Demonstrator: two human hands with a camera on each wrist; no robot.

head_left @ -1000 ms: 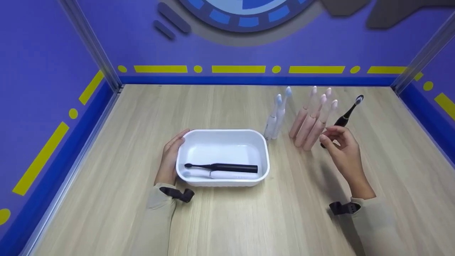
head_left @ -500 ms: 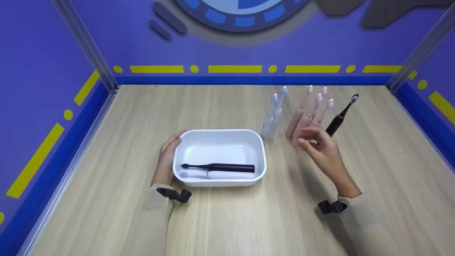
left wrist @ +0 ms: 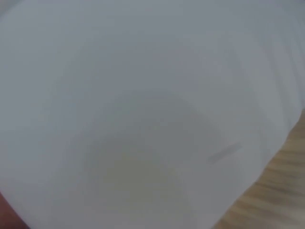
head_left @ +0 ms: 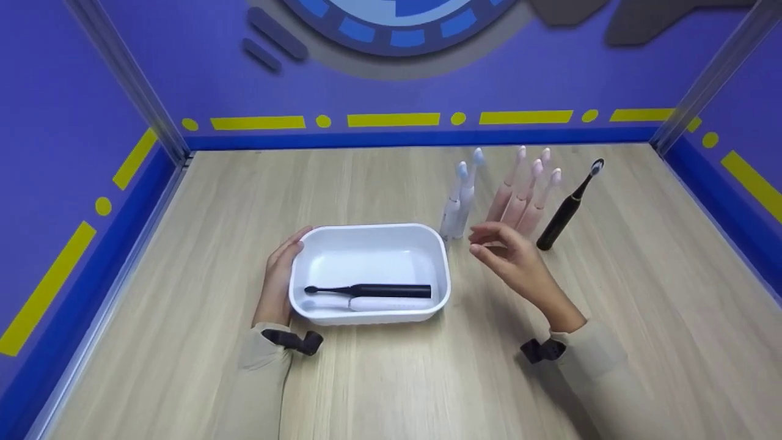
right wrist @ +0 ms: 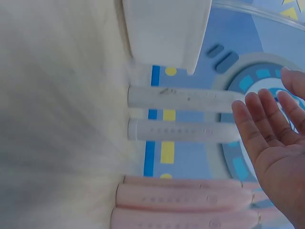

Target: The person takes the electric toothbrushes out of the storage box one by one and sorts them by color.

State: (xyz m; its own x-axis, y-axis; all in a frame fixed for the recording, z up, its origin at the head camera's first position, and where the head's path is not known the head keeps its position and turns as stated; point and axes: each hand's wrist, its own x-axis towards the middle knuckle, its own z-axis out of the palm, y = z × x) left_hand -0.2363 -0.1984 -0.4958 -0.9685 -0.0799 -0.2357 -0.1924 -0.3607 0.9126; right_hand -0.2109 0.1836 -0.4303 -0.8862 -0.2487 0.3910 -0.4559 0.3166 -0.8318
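Observation:
My left hand (head_left: 281,272) holds the left end of a white plastic bin (head_left: 372,263), whose outer wall (left wrist: 143,95) fills the left wrist view. Inside the bin lie a black electric toothbrush (head_left: 391,290) and a white one (head_left: 391,304), side by side along the near wall. In the air in front of the pink electric toothbrushes (head_left: 501,198) is my right hand (head_left: 516,260), empty, fingers loosely bent and thumb apart from them. Its fingertips point toward two upright white electric toothbrushes (head_left: 451,214) with blue heads, standing beside the bin's right end.
A black electric toothbrush (head_left: 561,220) stands upright right of the pink group. The light wooden table (head_left: 379,379) is bounded by a blue-purple back panel (head_left: 391,98) and side panels (head_left: 36,153). In the right wrist view, the pink toothbrushes (right wrist: 181,196) stand close together.
My right hand has moved left, from beside the black upright toothbrush, past the pink ones, toward the white ones. The head view has shifted slightly; my left hand stays on the bin.

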